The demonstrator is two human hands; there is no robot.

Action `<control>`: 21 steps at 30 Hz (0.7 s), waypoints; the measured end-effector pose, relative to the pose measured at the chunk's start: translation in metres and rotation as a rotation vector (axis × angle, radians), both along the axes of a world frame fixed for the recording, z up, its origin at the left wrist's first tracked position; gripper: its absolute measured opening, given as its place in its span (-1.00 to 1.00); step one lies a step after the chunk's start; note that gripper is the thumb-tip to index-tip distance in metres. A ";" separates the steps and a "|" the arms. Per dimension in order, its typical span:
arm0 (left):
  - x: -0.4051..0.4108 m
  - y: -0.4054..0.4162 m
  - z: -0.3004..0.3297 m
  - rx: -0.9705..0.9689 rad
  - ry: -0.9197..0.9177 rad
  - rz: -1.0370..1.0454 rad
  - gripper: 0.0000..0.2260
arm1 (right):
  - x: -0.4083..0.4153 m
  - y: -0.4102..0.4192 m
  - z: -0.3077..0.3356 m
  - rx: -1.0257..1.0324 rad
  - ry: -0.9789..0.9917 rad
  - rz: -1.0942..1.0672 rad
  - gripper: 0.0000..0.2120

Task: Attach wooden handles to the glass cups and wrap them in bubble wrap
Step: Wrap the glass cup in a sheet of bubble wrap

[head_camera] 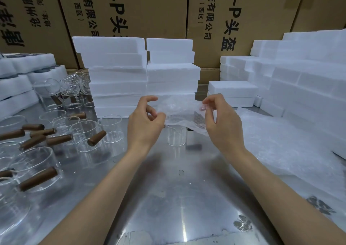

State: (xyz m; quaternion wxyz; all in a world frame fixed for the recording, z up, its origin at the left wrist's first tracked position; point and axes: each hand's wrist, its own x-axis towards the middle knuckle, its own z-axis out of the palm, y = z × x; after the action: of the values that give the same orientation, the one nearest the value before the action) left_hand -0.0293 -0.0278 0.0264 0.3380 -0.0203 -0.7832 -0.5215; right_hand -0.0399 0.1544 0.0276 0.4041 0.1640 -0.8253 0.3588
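We hold a sheet of bubble wrap stretched between both hands above a bare glass cup on the steel counter; the left hand pinches its left edge, the right hand pinches its right edge. Left of that cup stand glass cups with wooden handles; behind it rise foam blocks.

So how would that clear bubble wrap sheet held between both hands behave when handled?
The clear bubble wrap sheet is probably floppy: it crumples and sags between the left hand and right hand. Likely very light, since fingertip pinches carry it. It seems apt to drape over the clear glass cup below.
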 end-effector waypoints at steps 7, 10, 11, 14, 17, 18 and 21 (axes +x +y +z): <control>0.006 -0.001 0.002 -0.220 0.041 0.145 -0.70 | -0.001 0.001 0.004 -0.155 0.033 -0.049 -0.84; 0.013 0.007 0.006 -0.341 0.302 0.024 -0.61 | 0.000 0.000 0.003 -0.113 0.059 -0.049 -0.86; 0.014 0.009 0.007 -0.394 0.373 -0.001 -0.58 | 0.001 -0.001 0.003 -0.092 0.074 -0.040 -0.87; 0.011 0.011 0.004 -0.604 0.400 0.022 -0.57 | 0.005 -0.005 0.005 -0.051 0.120 0.022 -0.89; 0.009 0.008 -0.003 -0.598 0.282 0.066 -0.77 | 0.008 -0.006 0.006 -0.098 0.068 0.111 -0.86; 0.007 0.006 -0.004 -0.526 0.260 0.065 -0.83 | 0.008 -0.006 0.007 -0.148 0.027 0.146 -0.84; 0.002 -0.002 0.001 -0.275 0.246 0.072 -0.82 | 0.005 -0.003 0.008 -0.431 -0.115 0.184 -0.82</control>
State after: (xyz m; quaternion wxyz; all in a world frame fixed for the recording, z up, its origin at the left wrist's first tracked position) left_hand -0.0276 -0.0299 0.0273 0.4439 -0.1019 -0.8000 -0.3905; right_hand -0.0345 0.1518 0.0357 0.3479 0.1279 -0.7328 0.5707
